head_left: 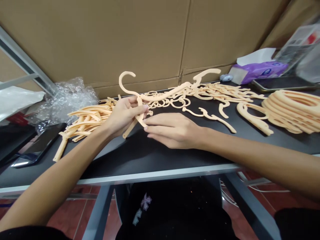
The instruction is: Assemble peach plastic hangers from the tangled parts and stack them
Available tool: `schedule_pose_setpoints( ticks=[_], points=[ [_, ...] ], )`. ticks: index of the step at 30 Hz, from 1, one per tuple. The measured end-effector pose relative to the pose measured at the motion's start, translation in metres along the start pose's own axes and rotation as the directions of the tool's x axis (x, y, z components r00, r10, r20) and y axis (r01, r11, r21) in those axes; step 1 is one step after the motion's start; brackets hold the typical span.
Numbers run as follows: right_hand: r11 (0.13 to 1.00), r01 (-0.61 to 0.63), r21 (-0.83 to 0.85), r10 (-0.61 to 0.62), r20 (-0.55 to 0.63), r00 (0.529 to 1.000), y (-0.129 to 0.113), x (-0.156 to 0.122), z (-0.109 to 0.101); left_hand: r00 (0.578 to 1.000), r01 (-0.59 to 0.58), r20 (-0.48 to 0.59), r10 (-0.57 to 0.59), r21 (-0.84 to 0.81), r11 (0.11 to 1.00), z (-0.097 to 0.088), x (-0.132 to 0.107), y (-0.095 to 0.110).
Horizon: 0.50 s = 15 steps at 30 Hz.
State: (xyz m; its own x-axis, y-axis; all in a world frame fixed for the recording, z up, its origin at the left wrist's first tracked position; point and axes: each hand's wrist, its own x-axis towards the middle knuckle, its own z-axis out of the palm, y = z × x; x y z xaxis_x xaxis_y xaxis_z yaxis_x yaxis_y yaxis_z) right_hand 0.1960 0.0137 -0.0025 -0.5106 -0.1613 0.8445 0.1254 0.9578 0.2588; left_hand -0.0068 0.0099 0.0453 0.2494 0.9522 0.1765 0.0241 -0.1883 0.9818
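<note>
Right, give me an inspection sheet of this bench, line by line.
Surface: black tabletop with a metal front edge.
Job's things: peach plastic hanger piece in use; loose straight pieces left, tangled hooks centre, stacked rings right.
Clutter: bubble wrap, purple tissue packet, dark phone or tablet.
Hands: left hand grips the piece; right hand touches it.
Cables: white cable on the floor beneath the table.
Surroundings: cardboard sheets behind, red tile floor below.
</note>
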Motion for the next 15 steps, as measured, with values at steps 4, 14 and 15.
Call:
schedule_pose_setpoints(
  ticks=[4, 14, 15],
  points=[
    [0.993, -0.080, -0.082, 0.077, -0.043, 0.996, 0.009, 0.002, -0.007, 1.000, -0.018, 0.010, 0.017, 0.060, 0.998, -0.003, 0.000, 0.003],
    [0.843, -0.292, -0.451, 0.409, 0.186, 0.893, 0.028, 0.000, -0.008, 0.991, -0.019, 0.134, -0.023, 0.305, 0.952, -0.002, -0.006, 0.007],
    [0.838, -0.278, -0.470, 0.403, 0.189, 0.895, 0.027, 0.000, -0.009, 0.990, -0.039, 0.138, -0.006, 0.322, 0.946, -0.003, -0.004, 0.006]
  ],
)
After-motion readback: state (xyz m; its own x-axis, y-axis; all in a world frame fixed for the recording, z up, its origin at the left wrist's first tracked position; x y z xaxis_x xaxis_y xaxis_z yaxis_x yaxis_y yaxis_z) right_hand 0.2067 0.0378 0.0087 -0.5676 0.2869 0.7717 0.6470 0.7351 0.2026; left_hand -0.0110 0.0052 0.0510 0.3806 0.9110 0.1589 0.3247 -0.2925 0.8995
